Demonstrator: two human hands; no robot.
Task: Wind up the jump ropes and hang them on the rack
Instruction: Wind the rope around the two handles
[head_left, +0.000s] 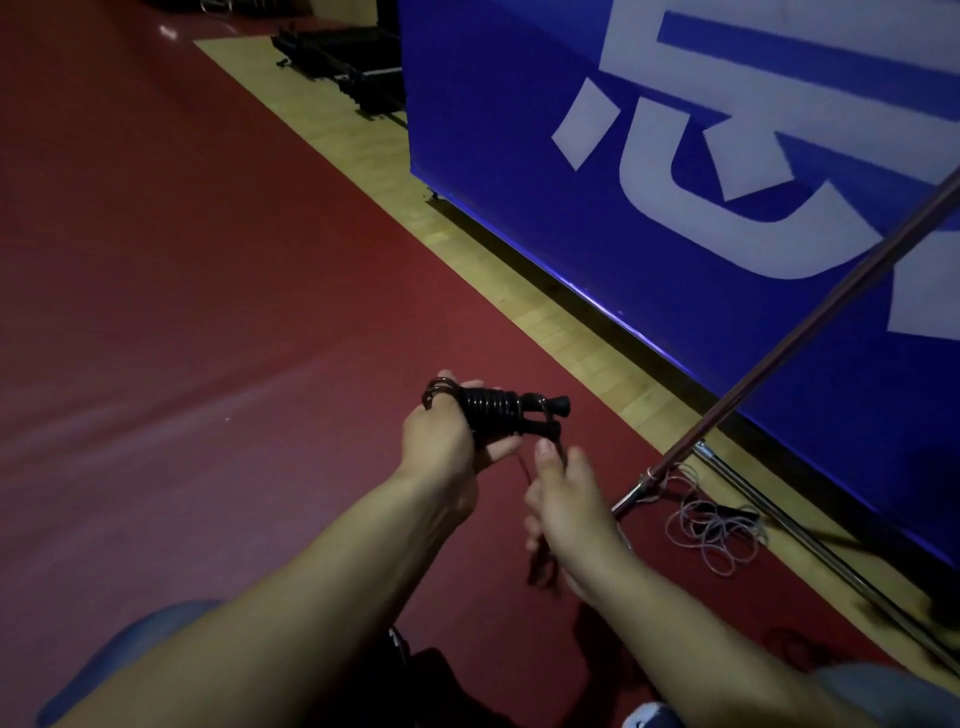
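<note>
Fingers of left hand (441, 441) are clenching wound black jump rope (491, 413), handles pointing right toward blue board (675, 156). Right hand (566, 499), just below the handle ends, is pinching the loose cord tail (540, 564), nearer to finish wrapping.

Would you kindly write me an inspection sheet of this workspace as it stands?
Surface: red sports floor with a wooden strip along the blue barrier.
Job's things: black jump rope, cord coiled round its paired handles, loose end trailing down; pale rope lying loose on the floor; rack pole slanting up.
Clutter: nothing seen.
Grippers: left hand grips the wound handles; right hand pinches the loose cord.
Cables: nothing seen.
Surroundings: blue barrier with white lettering; black equipment beyond.
</note>
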